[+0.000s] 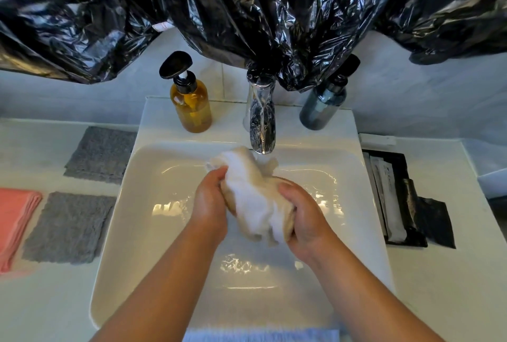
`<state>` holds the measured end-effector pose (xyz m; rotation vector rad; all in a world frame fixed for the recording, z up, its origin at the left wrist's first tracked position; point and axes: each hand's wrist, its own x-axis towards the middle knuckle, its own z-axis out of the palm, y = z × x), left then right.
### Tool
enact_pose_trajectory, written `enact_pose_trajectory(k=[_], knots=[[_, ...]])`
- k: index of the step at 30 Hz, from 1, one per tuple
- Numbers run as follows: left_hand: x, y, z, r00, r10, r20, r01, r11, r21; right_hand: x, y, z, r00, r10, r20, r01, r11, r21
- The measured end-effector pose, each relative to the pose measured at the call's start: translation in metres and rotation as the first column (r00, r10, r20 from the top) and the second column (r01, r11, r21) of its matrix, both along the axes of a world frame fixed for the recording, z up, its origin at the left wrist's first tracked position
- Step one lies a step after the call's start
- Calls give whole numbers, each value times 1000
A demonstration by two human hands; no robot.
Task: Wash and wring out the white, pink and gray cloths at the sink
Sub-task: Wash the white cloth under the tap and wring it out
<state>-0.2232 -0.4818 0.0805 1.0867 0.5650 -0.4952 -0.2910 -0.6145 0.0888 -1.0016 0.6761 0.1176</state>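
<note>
A wet, bunched white cloth [253, 196] is held over the white sink [153, 166], just below the chrome tap [262, 122]. My left hand [210, 200] grips its left side and my right hand [303, 214] grips its right side, fingers curled round the fabric. Two gray cloths lie flat on the counter to the left, one further back [103, 155] and one nearer [68, 227]. A folded pink cloth [15, 225] lies at the far left edge.
An amber pump bottle [190, 102] and a dark gray bottle [323, 105] flank the tap. Black plastic sheeting [247, 6] hangs above. A black tray with sachets [397, 199] sits right of the sink. A light blue cloth [260, 335] lies at the front edge.
</note>
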Motion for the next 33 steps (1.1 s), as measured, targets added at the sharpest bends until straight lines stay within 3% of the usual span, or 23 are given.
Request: enact_pose_trajectory(k=[2, 5, 7, 11, 16, 19, 22, 24, 27, 30, 33], knots=[[7, 3, -1, 995, -33, 98, 22, 994, 109, -2, 3, 1, 999, -27, 19, 30, 988, -151], [10, -7, 0, 977, -125, 171, 103, 985, 135, -3, 6, 3, 998, 20, 52, 9, 866, -501], [10, -18, 0, 965, -162, 204, 112, 965, 237, -3, 14, 4, 994, 29, 104, 40, 795, -605], [16, -33, 3, 965, -135, 223, 79, 967, 243, 12, 22, -4, 991, -98, 90, 133, 659, -740], [27, -35, 1, 947, -206, 246, 143, 957, 252, 48, 19, 3, 992, -124, -19, 61, 611, -790], [33, -26, -5, 930, -273, 248, 205, 941, 268, 64, 10, 3, 982, 77, -171, -185, 557, -810], [27, -9, -10, 938, -267, 221, 209, 944, 255, 78, -1, 4, 952, 140, -272, -295, 659, -692], [17, 2, -17, 932, -258, 253, 218, 960, 176, 78, -11, 5, 970, 82, -228, -198, 810, -552], [10, 1, -23, 948, -147, 281, 102, 980, 168, 69, -11, 0, 988, 10, -154, -79, 891, -447], [14, -15, -17, 970, 34, 240, -95, 965, 247, 48, 5, 0, 999, -23, -47, -1, 892, -451], [21, -29, -10, 971, 162, 178, -203, 949, 240, 23, 24, -3, 996, 75, 54, -24, 776, -631]])
